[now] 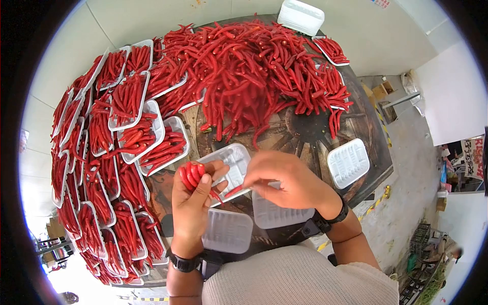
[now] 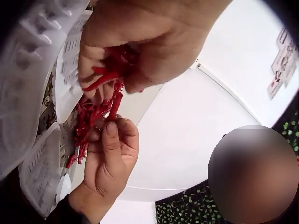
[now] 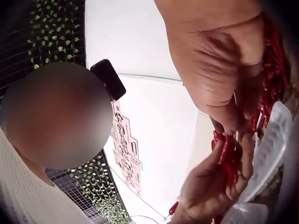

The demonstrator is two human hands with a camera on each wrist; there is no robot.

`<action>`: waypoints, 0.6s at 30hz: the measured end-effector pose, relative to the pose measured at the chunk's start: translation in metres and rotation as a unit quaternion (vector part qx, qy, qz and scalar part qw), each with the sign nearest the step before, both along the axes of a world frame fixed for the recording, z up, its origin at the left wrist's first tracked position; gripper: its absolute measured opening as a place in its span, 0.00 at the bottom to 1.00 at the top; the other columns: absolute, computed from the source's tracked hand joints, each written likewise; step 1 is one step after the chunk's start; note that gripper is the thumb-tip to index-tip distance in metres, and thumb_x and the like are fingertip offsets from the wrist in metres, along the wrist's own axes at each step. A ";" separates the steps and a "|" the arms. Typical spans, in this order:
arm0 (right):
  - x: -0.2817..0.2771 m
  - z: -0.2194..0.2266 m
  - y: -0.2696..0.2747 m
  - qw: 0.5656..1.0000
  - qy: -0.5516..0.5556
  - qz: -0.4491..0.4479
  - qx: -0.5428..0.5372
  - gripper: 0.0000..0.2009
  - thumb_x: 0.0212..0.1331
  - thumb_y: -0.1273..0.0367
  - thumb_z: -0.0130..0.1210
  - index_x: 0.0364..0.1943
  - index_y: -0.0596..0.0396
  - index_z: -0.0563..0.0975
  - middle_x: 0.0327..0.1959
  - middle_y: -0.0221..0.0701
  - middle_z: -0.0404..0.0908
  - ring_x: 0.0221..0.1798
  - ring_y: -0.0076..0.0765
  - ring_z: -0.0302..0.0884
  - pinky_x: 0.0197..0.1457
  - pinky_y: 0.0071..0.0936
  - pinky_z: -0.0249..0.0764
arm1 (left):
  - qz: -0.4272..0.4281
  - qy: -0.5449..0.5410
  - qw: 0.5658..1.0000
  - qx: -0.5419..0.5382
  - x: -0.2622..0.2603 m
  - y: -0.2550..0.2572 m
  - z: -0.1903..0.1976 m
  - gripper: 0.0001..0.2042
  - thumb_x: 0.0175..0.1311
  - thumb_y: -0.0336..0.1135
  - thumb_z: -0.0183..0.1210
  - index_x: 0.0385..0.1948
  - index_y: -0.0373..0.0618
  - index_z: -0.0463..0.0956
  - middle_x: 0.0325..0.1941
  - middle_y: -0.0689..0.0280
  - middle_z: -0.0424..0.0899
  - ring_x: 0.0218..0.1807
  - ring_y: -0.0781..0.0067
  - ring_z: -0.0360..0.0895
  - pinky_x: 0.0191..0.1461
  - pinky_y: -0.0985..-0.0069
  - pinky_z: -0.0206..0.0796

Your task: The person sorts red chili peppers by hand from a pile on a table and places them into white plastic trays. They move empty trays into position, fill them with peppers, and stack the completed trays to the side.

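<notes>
Several red chillies [image 1: 192, 174] lie bunched in my left hand [image 1: 190, 213], its fingers and thumb curled round them above an empty white tray [image 1: 236, 157]. Just to the right, my right hand [image 1: 292, 183] pinches one red chilli [image 1: 234, 191] by its end. The left wrist view shows that single chilli [image 2: 114, 107] upright between thumb and fingertips of the right hand [image 2: 110, 158], below the left hand [image 2: 140, 42]. In the right wrist view the bunch [image 3: 228, 158] rests in the left palm, close to the right fingertips.
A large heap of chillies [image 1: 244, 71] covers the table's far side. Filled trays [image 1: 127, 99] crowd the left. Empty trays stand near the body [image 1: 227, 232], under the right hand [image 1: 274, 216] and at the right edge [image 1: 348, 163]; stacked trays [image 1: 301, 17] stand at the back.
</notes>
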State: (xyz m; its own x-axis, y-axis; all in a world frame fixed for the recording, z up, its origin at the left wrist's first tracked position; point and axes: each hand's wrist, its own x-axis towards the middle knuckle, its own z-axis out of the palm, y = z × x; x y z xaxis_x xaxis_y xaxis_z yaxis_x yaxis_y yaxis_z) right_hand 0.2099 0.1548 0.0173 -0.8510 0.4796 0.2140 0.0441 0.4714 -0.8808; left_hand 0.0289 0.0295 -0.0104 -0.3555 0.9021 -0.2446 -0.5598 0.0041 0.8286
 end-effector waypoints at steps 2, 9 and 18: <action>-0.007 -0.007 -0.001 0.999 0.035 0.000 0.037 0.10 0.50 0.80 0.61 0.38 0.56 0.80 0.37 0.34 0.79 0.39 0.41 0.79 0.41 0.33 0.75 | -0.066 0.058 0.996 0.000 0.000 -0.001 0.001 0.10 0.72 0.27 0.54 0.51 0.40 0.65 0.49 0.55 0.82 0.52 0.64 0.82 0.54 0.70 0.75; -0.004 -0.023 0.030 0.956 -0.010 -0.188 0.223 0.11 0.49 0.77 0.62 0.39 0.56 0.80 0.39 0.36 0.81 0.44 0.48 0.78 0.49 0.39 0.73 | -0.119 0.083 0.989 -0.041 0.003 -0.003 0.001 0.15 0.66 0.28 0.61 0.51 0.38 0.68 0.36 0.62 0.81 0.33 0.74 0.79 0.37 0.77 0.72; 0.014 -0.033 0.039 0.954 -0.108 -0.176 0.218 0.12 0.49 0.76 0.63 0.40 0.53 0.81 0.35 0.35 0.81 0.42 0.48 0.79 0.45 0.39 0.73 | -0.048 0.017 0.999 -0.006 -0.001 -0.003 -0.012 0.12 0.67 0.27 0.60 0.49 0.38 0.70 0.41 0.62 0.81 0.38 0.72 0.80 0.45 0.75 0.73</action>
State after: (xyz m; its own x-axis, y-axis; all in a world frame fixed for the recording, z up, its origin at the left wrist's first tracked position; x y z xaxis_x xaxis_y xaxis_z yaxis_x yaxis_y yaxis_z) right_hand 0.2235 0.1933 -0.0158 -0.7009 0.6492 0.2955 0.4259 0.7132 -0.5568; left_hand 0.0277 0.0265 -0.0224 -0.2756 0.9296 -0.2448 -0.5278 0.0666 0.8468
